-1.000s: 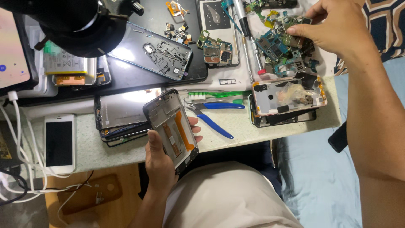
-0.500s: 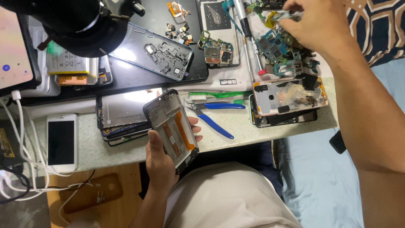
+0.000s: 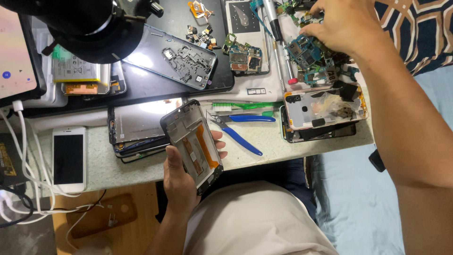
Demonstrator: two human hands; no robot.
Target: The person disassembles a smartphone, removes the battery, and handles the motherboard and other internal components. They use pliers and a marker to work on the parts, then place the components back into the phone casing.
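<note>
My left hand [image 3: 181,177] grips an opened phone frame [image 3: 192,141] with an orange ribbon cable inside, held over the near edge of the workbench. My right hand [image 3: 342,26] reaches to the far right of the bench, its fingers bent down into a pile of green circuit boards [image 3: 309,56]. Whether those fingers have pinched a part is hidden under the hand. Blue-handled pliers [image 3: 240,132] and a green brush [image 3: 240,106] lie between the two hands.
A white phone [image 3: 69,158] lies at the left with white cables [image 3: 28,160]. A stack of screens [image 3: 134,125], a black mat with a phone midframe [image 3: 172,54], a battery [image 3: 80,75], and a phone shell holding parts [image 3: 325,108] crowd the bench. A black lamp head [image 3: 89,28] hangs at top left.
My right hand has moved along the pile of boards at the far right, first up toward the top edge, then lower onto the boards. The left hand and its phone frame have stayed put.
</note>
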